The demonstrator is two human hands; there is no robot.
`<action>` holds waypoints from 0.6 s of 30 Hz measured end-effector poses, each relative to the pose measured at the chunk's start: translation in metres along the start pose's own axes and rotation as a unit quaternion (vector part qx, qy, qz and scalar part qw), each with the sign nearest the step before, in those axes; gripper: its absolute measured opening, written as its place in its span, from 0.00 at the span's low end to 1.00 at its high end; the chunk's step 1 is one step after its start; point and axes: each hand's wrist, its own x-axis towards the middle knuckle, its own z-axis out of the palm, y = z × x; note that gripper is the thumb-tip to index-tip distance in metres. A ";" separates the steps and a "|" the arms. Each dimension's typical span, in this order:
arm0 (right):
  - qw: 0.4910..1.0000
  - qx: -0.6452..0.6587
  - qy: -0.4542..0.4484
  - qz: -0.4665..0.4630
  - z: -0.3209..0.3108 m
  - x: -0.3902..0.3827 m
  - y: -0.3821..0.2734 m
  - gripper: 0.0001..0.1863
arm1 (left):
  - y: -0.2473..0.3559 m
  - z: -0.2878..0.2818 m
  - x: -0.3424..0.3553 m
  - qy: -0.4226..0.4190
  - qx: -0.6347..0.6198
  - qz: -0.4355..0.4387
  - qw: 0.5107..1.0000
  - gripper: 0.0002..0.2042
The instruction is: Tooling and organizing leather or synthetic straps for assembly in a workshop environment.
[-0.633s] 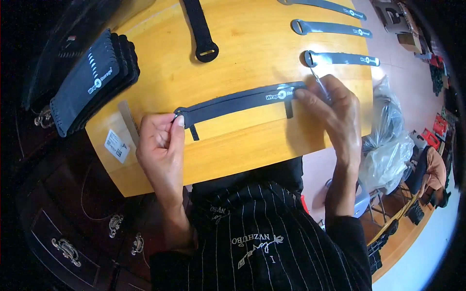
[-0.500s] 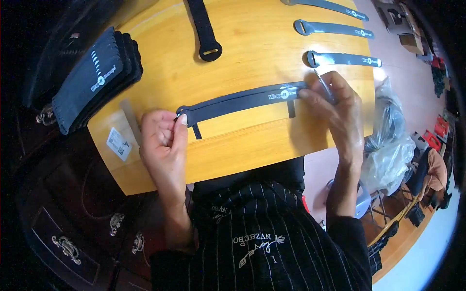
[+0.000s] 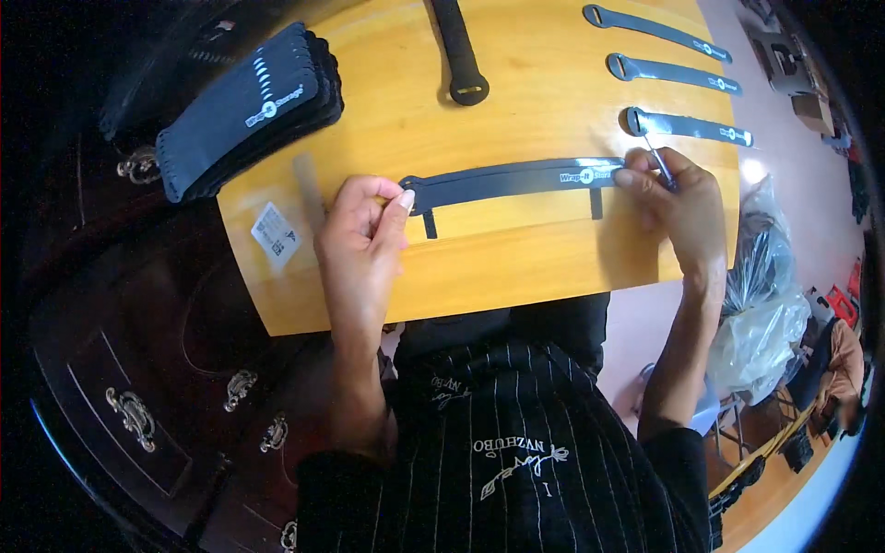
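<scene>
A long dark hook-and-loop strap (image 3: 507, 184) with white print and a rounded, slotted end stretches between my hands, close over the table. A lengthwise line along it looks like the edge of a second layer. My left hand (image 3: 361, 240) pinches the slotted end between thumb and fingers. At the printed end, my right hand (image 3: 691, 207) grips the strap with thumb and fingertips. That same hand also keeps a slim, pointed metal tool (image 3: 662, 166) between its fingers, its tip angled up and away. Two short black strips (image 3: 430, 224) show on the table beneath the strap's near edge.
Three similar straps (image 3: 678, 74) lie in a row at the far right of the yellow table (image 3: 516, 276). A black strap (image 3: 456, 51) lies at the back, and a stack of dark strap pieces (image 3: 244, 106) at left. Clear plastic bags (image 3: 761, 313) sit beyond the right edge.
The whole view has shifted, so the table and its contents appear farther right. Both hands keep their grip on the strap, with little visible movement relative to the table.
</scene>
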 end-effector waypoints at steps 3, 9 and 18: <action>0.999 -0.039 0.010 -0.023 0.000 -0.002 0.003 0.08 | 0.004 -0.002 -0.001 0.011 0.000 -0.022 1.000 0.03; 0.984 -0.107 0.072 -0.122 0.001 -0.023 -0.009 0.11 | -0.001 0.003 -0.014 0.152 0.133 0.204 0.958 0.03; 0.937 -0.209 0.025 -0.278 0.042 -0.013 -0.014 0.15 | -0.001 0.036 -0.009 0.002 0.258 0.381 0.888 0.13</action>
